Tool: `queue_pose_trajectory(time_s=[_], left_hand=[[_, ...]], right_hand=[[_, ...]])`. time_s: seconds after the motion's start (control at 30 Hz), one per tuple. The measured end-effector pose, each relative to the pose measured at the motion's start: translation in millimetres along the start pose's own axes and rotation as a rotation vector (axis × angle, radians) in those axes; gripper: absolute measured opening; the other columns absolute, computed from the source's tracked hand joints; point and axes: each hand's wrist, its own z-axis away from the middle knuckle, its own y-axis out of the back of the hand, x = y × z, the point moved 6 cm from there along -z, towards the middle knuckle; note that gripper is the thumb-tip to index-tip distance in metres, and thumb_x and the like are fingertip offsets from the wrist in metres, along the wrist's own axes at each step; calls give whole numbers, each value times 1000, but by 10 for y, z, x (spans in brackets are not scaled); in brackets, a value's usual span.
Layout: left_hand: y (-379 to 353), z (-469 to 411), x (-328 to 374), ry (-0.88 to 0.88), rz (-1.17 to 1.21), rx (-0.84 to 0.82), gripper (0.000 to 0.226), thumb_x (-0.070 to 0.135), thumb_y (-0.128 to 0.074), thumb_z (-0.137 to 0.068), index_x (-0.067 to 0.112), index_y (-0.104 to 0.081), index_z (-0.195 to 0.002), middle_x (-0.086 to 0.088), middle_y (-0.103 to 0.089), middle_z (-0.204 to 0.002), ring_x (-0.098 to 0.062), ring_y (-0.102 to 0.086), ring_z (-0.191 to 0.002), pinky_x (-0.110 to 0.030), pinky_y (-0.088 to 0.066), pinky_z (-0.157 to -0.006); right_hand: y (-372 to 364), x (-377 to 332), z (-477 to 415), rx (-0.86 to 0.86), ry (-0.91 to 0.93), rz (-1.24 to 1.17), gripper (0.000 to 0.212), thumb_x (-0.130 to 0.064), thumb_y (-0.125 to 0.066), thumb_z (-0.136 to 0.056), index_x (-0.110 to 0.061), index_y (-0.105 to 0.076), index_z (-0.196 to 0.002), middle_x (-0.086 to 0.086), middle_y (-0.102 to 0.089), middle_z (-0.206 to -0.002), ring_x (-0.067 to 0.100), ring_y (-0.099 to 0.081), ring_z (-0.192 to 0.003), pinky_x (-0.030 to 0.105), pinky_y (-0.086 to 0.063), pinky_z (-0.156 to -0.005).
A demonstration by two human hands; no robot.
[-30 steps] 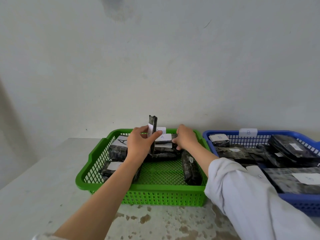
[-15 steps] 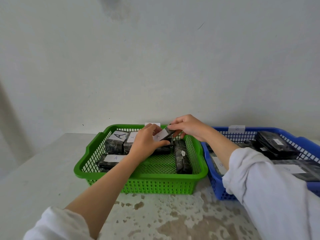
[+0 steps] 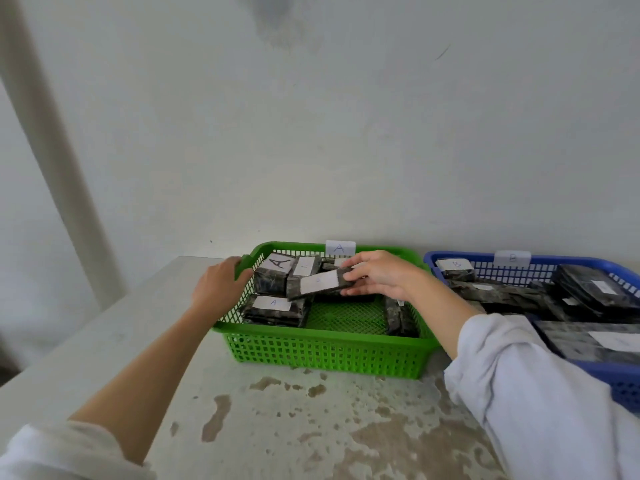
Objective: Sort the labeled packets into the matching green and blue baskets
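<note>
A green basket (image 3: 322,351) tagged "A" stands on the table and holds several dark packets with white labels. My right hand (image 3: 381,277) grips one dark packet (image 3: 320,283) with a white label, holding it flat just above the packets in the basket's back half. My left hand (image 3: 220,284) rests on the green basket's left rim, fingers curled over the edge. To the right, a blue basket (image 3: 620,379) tagged "B" holds several dark packets, one labelled B (image 3: 455,268) in its back left corner.
The worn white table (image 3: 277,427) has stained patches in front of the baskets. A pale wall stands right behind both baskets. A light vertical post (image 3: 52,150) runs up at the left, past the table's left edge.
My left hand let go of the packet and moved left to the green basket's rim. My right hand now holds the packet alone, lower and flatter over the basket.
</note>
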Motion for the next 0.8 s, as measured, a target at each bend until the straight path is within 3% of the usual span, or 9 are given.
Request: queue_pose_trajectory(time_s=[0.1, 0.2, 0.3, 0.37, 0.47, 0.6, 0.8], left_hand=[[-8, -5, -18, -1, 23, 31, 36, 24, -45, -96, 13, -53, -129, -19, -65, -103, -36, -62, -86, -39, -50, -72], [-12, -7, -44, -10, 32, 56, 36, 17, -45, -95, 15, -54, -129, -18, -66, -101, -35, -61, -81, -37, -48, -68], [-27, -9, -47, -30, 34, 69, 33, 14, -44, -94, 13, -57, -124, -17, -66, -91, -34, -60, -75, -37, -49, -66], [-27, -17, -33, -41, 27, 76, 32, 13, -43, -94, 12, -58, -123, -16, -66, -88, -33, -59, -74, -36, -48, -64], [-33, -19, -19, -47, 8, 79, 33, 13, -41, -95, 12, -56, -124, -14, -63, -84, -31, -57, -71, -34, -43, -60], [-46, -10, 9, -30, -81, 66, 30, 11, -39, -97, 10, -55, -122, -12, -57, -83, -29, -52, -71, -35, -39, -59], [-67, -12, 45, -23, -174, 57, 34, 3, -39, -96, 9, -49, -128, -17, -63, -101, -35, -61, -88, -37, -44, -63]], right_hand=[[-228, 9, -70, -1, 0, 28, 20, 12, -52, -87, -6, -58, -93, 16, -64, -86, 20, -68, -51, 22, -56, -49], [-79, -92, -145, 178, 69, 59, 19, 6, -48, -88, -12, -56, -86, 10, -61, -80, 10, -60, -39, 15, -38, -32], [287, -205, -158, 343, 139, 134, 16, 2, -53, -87, -13, -52, -83, 9, -59, -80, 8, -56, -36, 16, -33, -30], [519, -261, -128, 427, 178, 323, 14, -3, -57, -86, -16, -53, -81, 7, -61, -82, 10, -57, -46, 21, -37, -36], [698, -313, -101, 501, 240, 614, 13, -10, -57, -87, -19, -59, -77, 0, -60, -86, 17, -54, -73, 26, -42, -58], [666, -221, -201, 478, 244, 856, 11, -12, -53, -92, -13, -64, -91, 5, -64, -101, 25, -60, -94, 24, -39, -65], [658, -115, -330, 491, 154, 1031, 22, -7, -43, -96, -6, -64, -104, 14, -64, -115, 29, -57, -101, 29, -41, -75]])
